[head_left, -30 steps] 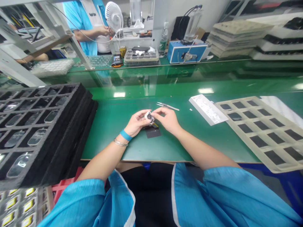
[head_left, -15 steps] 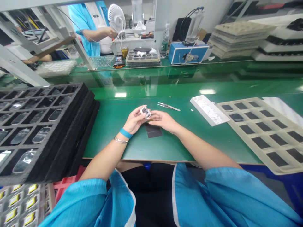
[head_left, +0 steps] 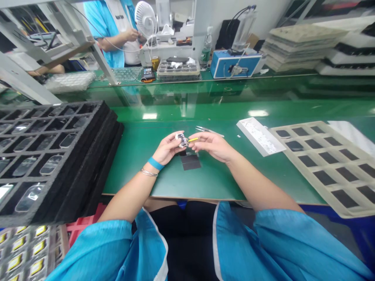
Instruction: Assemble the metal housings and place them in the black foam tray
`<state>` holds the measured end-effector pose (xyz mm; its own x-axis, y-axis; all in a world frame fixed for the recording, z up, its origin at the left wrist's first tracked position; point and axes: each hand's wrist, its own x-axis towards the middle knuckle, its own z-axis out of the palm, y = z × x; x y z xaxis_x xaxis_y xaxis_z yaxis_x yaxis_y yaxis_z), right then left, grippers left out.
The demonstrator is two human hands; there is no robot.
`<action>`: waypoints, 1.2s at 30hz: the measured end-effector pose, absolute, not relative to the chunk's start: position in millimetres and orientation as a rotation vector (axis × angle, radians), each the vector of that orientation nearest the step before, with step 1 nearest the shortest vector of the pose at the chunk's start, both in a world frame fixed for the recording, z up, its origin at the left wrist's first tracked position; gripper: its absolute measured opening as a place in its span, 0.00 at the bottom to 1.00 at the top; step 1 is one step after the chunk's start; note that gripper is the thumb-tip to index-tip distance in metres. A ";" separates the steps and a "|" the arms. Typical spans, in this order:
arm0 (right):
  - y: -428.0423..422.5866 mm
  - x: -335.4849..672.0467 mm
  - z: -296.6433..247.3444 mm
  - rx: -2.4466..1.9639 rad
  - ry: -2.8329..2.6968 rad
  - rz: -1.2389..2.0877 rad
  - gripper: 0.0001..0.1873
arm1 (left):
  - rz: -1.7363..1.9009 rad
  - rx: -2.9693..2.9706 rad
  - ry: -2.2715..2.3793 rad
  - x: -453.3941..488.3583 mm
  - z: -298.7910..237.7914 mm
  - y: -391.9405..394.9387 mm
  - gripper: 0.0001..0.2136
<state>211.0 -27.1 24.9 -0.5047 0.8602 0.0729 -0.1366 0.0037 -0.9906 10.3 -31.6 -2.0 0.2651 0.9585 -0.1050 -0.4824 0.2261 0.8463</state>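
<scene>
My left hand [head_left: 167, 150] grips a small white-rimmed electronic housing [head_left: 182, 140] with dark and silvery parts inside. My right hand [head_left: 215, 146] is closed on a thin yellow strip [head_left: 193, 139] that points at the housing's right side; whether the two are joined I cannot tell. Beneath the fingers a dark rectangular pad [head_left: 191, 162] lies on the green bench. Partly hidden behind my right hand is a pair of metal tweezers [head_left: 208, 130].
At left rise stacked black foam trays [head_left: 70, 171] of clear-faced parts. On the right are a white box [head_left: 259, 136] of small white pieces and a beige tray [head_left: 319, 164] with dark rectangular recesses. Across the bench stand a fan [head_left: 145, 19], a blue machine [head_left: 234, 64] and a co-worker [head_left: 117, 37].
My right hand has drawn a little to the right of the housing, and the yellow strip now shows in its fingers. The co-worker's hands have come together near the fan.
</scene>
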 end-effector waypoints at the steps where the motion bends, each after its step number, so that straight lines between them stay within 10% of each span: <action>1: -26.6 210.5 24.3 -0.818 -1.528 1.518 0.21 | 1.110 0.798 0.729 10.5 -2.5 -31.9 0.25; 7: -23.1 206.7 16.3 -0.883 -1.667 1.022 0.18 | 0.915 0.848 0.687 10.5 -8.3 -32.7 0.21; 36: -14.1 188.6 -14.4 -0.929 -1.624 0.991 0.19 | 0.915 0.816 0.911 24.5 -0.7 -35.7 0.07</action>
<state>188.6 -14.1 -14.4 -0.2272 0.9113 0.3435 0.1114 0.3747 -0.9204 24.5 -35.7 -0.7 0.3168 0.9032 -0.2896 -0.2938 0.3838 0.8754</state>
